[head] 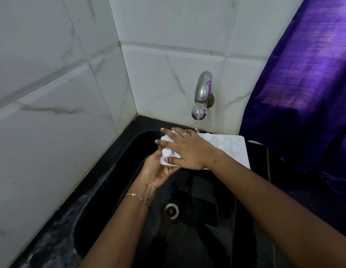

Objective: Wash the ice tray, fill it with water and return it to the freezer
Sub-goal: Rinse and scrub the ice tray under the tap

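A white ice tray (231,149) is held level over the black sink (207,219), under the running tap (202,95). Water falls from the spout onto the tray's far edge. My left hand (157,169) grips the tray's near left end from below, thumb on its rim. My right hand (187,149) lies flat across the tray's left half, fingers straight and spread, pressing on its top. The part of the tray beneath that hand is hidden.
The sink's drain (171,209) sits in the middle of the wet basin. White marbled tiles (71,93) close off the left and back. A purple cloth (303,84) hangs at the right. The black counter edge (62,219) is wet.
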Demonstrator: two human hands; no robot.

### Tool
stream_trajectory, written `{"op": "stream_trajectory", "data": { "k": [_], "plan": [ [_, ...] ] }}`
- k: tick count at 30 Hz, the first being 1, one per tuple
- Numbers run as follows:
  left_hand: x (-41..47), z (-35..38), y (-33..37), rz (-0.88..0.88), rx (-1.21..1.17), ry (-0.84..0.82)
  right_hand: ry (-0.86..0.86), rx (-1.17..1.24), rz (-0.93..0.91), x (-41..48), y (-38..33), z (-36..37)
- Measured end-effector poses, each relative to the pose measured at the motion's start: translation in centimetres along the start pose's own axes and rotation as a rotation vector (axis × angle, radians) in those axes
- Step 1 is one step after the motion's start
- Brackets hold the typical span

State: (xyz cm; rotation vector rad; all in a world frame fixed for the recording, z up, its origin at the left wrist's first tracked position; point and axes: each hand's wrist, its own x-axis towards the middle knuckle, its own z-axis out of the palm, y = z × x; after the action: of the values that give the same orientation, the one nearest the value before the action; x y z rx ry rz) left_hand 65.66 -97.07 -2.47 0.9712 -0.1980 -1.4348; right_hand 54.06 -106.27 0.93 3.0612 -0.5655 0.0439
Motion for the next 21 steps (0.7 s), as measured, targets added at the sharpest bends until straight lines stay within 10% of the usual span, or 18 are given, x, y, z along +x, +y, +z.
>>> {"op": "stream_trajectory", "data": {
  "k": [14, 21],
  "plan": [
    [-0.6, 1.7, -1.1, 0.061, 0.039, 0.06, 0.139, 0.216, 0.594, 3.0, -0.3, -0.3],
    [-0.8, 1.5, -1.1, 0.074, 0.019, 0.088, 0.114, 0.208, 0.371, -0.1, -3.2, 0.7]
  ]
}}
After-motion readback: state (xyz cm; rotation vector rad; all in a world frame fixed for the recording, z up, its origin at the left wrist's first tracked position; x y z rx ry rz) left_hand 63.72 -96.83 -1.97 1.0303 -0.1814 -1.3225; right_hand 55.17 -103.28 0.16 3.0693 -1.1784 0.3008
